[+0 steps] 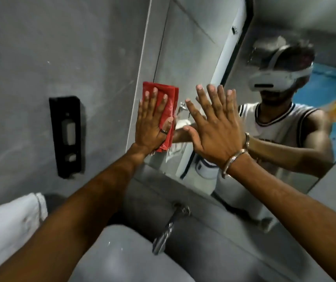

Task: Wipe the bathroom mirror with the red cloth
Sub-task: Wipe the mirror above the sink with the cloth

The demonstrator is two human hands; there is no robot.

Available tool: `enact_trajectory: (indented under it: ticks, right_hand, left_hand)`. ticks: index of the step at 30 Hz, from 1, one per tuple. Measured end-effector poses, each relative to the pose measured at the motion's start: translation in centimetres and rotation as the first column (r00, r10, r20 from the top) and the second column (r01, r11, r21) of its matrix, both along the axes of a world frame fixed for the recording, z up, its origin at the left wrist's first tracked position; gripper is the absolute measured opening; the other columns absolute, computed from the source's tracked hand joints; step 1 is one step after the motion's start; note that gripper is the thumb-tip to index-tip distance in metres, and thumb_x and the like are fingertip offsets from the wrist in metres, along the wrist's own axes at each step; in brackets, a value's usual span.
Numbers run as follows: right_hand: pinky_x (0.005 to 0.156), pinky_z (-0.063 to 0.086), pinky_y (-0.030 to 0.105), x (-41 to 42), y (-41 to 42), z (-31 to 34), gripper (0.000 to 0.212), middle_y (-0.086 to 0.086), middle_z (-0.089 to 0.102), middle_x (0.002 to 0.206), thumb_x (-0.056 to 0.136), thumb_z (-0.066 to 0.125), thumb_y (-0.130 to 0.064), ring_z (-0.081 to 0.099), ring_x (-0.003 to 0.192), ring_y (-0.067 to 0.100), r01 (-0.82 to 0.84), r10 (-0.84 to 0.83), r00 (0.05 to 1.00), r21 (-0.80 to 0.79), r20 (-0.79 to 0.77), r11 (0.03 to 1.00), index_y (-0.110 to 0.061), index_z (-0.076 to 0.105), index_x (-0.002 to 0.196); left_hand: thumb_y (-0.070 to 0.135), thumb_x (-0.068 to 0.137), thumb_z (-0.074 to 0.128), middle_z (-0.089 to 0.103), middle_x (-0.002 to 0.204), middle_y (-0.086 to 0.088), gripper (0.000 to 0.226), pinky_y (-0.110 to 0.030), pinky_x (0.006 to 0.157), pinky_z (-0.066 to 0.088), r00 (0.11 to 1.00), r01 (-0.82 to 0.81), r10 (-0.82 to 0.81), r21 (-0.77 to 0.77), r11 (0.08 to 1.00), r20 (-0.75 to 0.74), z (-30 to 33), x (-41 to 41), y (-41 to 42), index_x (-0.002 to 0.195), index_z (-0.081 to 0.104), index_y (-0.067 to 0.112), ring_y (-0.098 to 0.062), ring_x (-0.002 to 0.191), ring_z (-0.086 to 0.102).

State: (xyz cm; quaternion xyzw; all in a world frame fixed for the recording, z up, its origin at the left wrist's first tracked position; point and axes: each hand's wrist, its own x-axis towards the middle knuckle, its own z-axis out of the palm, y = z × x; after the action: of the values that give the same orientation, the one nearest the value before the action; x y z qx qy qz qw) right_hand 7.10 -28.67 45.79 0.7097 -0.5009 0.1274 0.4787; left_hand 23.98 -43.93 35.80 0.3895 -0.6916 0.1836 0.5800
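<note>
The bathroom mirror point(193, 58) hangs on the grey wall ahead, tilted in this view. A folded red cloth point(171, 94) lies flat against the mirror's left edge. My left hand point(153, 121) presses it there with fingers spread; a ring sits on the thumb. My right hand point(214, 127) is raised flat in front of the glass just right of the cloth, fingers apart and holding nothing, a metal bangle on the wrist. The mirror reflects a person with a headset and both arms.
A black switch box point(67, 135) is fixed to the wall left of the mirror. Below it a metal tap point(167, 231) juts over a grey basin point(122, 261). A white towel point(6, 226) hangs at the lower left.
</note>
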Motion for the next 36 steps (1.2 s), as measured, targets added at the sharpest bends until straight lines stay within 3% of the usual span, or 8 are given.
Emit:
enact_trajectory:
  ticks: [8, 11, 15, 20, 23, 26, 30, 36]
  right_hand:
    - [0.126, 0.02, 0.063, -1.0, 2.3, -8.7, 0.065, 0.017, 0.031, 0.167, 0.101, 0.041, -0.056, 0.027, 0.155, 0.041, -0.054, 0.055, 0.998, 0.041, -0.014, 0.998, -0.022, 0.042, 0.156]
    - [0.128, 0.013, 0.061, -2.6, 2.6, -9.9, 0.065, 0.014, 0.027, 0.169, 0.103, 0.029, -0.057, 0.022, 0.157, 0.039, -0.016, 0.017, 1.0, 0.016, -0.012, 1.0, -0.025, 0.037, 0.159]
    - [0.129, -0.005, 0.056, -5.7, 3.8, -10.3, 0.065, 0.014, 0.02, 0.171, 0.104, 0.027, -0.056, 0.0, 0.159, 0.032, 0.024, -0.023, 1.0, -0.017, 0.017, 1.0, -0.025, 0.032, 0.161]
    - [0.129, -0.01, 0.055, -9.9, 6.5, -10.7, 0.065, 0.015, 0.02, 0.171, 0.101, 0.042, -0.051, 0.012, 0.16, 0.038, 0.072, -0.07, 0.995, -0.03, 0.068, 0.997, -0.024, 0.035, 0.159]
    - [0.128, -0.011, 0.055, -12.8, 8.9, -10.7, 0.065, 0.015, 0.021, 0.171, 0.101, 0.045, -0.049, 0.007, 0.16, 0.035, 0.078, -0.074, 0.992, -0.03, 0.101, 0.997, -0.023, 0.035, 0.16]
    - [0.128, -0.002, 0.058, -15.9, 11.6, -10.7, 0.062, 0.016, 0.019, 0.169, 0.103, 0.043, -0.048, 0.001, 0.158, 0.031, 0.078, -0.067, 0.988, -0.075, 0.137, 0.994, -0.02, 0.038, 0.157]
    - [0.128, -0.01, 0.051, -19.7, 14.8, -11.1, 0.062, 0.012, 0.015, 0.166, 0.102, 0.036, -0.048, 0.008, 0.157, 0.033, 0.104, -0.089, 0.986, -0.106, 0.138, 0.989, -0.017, 0.037, 0.156]
    - [0.128, -0.012, 0.053, -24.4, 18.9, -11.2, 0.064, 0.021, 0.032, 0.164, 0.099, 0.039, -0.045, 0.018, 0.153, 0.038, 0.236, -0.217, 0.963, -0.111, 0.158, 0.965, -0.015, 0.043, 0.155]
  left_hand:
    - [0.056, 0.105, 0.029, 0.02, 0.166, -0.023, 0.07, -0.054, 0.129, 0.007, 0.998, -0.031, 0.033, 0.042, 0.999, -0.045, -9.3, -0.5, 0.0, 0.162, 0.0, 0.027, -0.03, 0.158, 0.0]
    - [0.053, 0.105, 0.035, 0.022, 0.165, -0.025, 0.072, -0.054, 0.129, 0.008, 0.993, -0.08, 0.086, 0.08, 0.994, -0.08, -11.4, -1.4, 0.4, 0.162, 0.001, 0.026, -0.038, 0.158, 0.008]
    - [0.045, 0.103, 0.048, 0.015, 0.168, -0.022, 0.08, -0.053, 0.13, 0.004, 0.981, -0.137, 0.149, 0.102, 0.985, -0.127, -11.3, -3.1, 1.7, 0.162, -0.002, 0.023, -0.027, 0.158, -0.005]
    - [0.057, 0.107, 0.017, 0.026, 0.164, -0.023, 0.067, -0.055, 0.128, 0.007, 0.994, -0.056, 0.061, 0.056, 0.997, -0.09, -11.6, -8.3, 6.1, 0.162, 0.0, 0.024, -0.04, 0.155, 0.016]
    - [0.058, 0.106, 0.025, 0.026, 0.165, -0.02, 0.069, -0.053, 0.129, 0.008, 0.989, -0.078, 0.087, 0.076, 0.994, -0.121, -11.9, -12.4, 8.7, 0.162, 0.004, 0.022, -0.036, 0.156, 0.011]
    - [0.054, 0.102, 0.04, 0.003, 0.171, -0.011, 0.077, -0.053, 0.129, 0.007, 0.993, -0.054, 0.061, 0.067, 0.996, -0.098, -12.1, -17.4, 11.9, 0.163, 0.006, 0.021, -0.032, 0.159, 0.003]
    - [0.055, 0.104, 0.022, -0.002, 0.172, -0.004, 0.069, -0.052, 0.129, 0.006, 0.995, 0.063, -0.057, 0.07, 0.996, -0.086, -12.0, -23.3, 16.9, 0.163, 0.006, 0.023, -0.03, 0.16, 0.004]
    - [0.056, 0.104, 0.023, -0.002, 0.173, -0.004, 0.069, -0.06, 0.124, 0.02, 0.986, 0.159, -0.154, 0.094, 0.983, -0.063, -11.5, -29.7, 23.1, 0.163, 0.006, 0.025, -0.03, 0.16, 0.004]
